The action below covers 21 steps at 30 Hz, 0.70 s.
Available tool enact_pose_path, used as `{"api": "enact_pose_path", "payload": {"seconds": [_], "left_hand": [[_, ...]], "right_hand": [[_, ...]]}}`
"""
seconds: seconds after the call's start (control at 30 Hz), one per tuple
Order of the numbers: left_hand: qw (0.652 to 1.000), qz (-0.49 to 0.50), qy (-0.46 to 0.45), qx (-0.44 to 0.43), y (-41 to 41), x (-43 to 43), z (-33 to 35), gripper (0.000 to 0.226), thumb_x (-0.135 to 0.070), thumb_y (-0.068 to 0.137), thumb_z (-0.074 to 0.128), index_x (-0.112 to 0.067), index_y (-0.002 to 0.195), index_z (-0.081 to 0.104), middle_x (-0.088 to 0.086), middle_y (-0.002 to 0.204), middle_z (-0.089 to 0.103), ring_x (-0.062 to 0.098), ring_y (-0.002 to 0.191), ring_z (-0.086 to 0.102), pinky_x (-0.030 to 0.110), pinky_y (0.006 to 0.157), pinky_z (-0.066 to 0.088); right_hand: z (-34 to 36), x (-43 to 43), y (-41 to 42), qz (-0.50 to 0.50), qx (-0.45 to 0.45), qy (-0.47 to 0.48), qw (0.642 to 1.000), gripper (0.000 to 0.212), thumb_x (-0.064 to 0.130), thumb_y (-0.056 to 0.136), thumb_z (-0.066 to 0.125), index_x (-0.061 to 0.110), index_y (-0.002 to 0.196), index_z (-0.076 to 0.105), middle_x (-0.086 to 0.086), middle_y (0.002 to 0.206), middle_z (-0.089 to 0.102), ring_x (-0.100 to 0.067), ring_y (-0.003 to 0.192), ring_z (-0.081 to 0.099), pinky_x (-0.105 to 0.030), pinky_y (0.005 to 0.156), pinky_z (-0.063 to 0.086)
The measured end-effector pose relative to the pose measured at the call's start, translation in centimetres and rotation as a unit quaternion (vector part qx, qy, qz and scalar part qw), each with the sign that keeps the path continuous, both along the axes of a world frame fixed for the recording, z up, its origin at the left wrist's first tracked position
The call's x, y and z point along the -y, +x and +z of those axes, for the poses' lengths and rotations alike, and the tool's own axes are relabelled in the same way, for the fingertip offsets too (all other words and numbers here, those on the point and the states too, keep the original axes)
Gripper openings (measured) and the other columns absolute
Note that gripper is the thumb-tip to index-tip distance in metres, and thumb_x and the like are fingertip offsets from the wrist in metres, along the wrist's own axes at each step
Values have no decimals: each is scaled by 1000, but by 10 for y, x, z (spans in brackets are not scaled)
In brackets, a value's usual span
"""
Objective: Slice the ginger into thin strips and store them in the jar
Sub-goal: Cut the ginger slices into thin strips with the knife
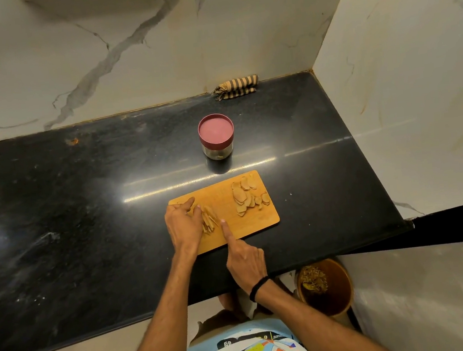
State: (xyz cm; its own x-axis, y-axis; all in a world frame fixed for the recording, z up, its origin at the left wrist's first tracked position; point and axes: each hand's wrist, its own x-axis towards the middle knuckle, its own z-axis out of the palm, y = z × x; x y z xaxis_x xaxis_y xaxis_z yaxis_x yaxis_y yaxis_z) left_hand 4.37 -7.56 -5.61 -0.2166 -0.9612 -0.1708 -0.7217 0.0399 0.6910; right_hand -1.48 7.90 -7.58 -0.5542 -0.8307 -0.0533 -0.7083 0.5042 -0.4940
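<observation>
- The left hand [182, 219], fingers curled, presses ginger strips [209, 220] on the cutting board's [256, 222] left half.
- The right hand [244, 256] holds a knife, its blade hard to see, forefinger extended.
- Ginger slices [247, 196] lie at the board's right end.
- The lidded jar [216, 136] stands on the desk [82, 208] behind the board.

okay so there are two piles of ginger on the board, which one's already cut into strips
The left pile, between the left hand and right hand, is thin strips. The right pile is flat slices.
</observation>
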Motion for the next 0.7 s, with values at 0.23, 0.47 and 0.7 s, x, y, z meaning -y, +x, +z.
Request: {"api": "enact_pose_path", "payload": {"seconds": [0.23, 0.47, 0.7], "left_hand": [[996, -75, -37, 36, -38, -9, 16, 37, -30, 96, 65, -17, 131, 65, 6, 120, 50, 20, 113, 47, 25, 91, 41], [975, -170, -90, 109, -68, -18, 11, 44, -47, 89, 70, -23, 127, 68, 8, 131, 46, 24, 119, 42, 34, 92, 44], [983, -143, -76, 91, -70, -21, 9, 38, -46, 81, 79, -24, 111, 71, 3, 123, 48, 20, 113, 44, 31, 87, 45]], "right_hand": [[10, 5, -22, -98, 28, -67, 993, 66, 6, 95, 56, 18, 154, 30, 8, 56, 39, -7, 45, 34, -13, 45, 23], [14, 2, -43, -181, 44, -86, 979, 54, 18, 102, 44, 22, 154, 30, 3, 56, 42, -13, 47, 41, -29, 46, 39], [14, 2, -43, -183, 40, -82, 979, 54, 15, 101, 48, 20, 153, 33, 4, 55, 44, -10, 46, 37, -17, 45, 28]]}}
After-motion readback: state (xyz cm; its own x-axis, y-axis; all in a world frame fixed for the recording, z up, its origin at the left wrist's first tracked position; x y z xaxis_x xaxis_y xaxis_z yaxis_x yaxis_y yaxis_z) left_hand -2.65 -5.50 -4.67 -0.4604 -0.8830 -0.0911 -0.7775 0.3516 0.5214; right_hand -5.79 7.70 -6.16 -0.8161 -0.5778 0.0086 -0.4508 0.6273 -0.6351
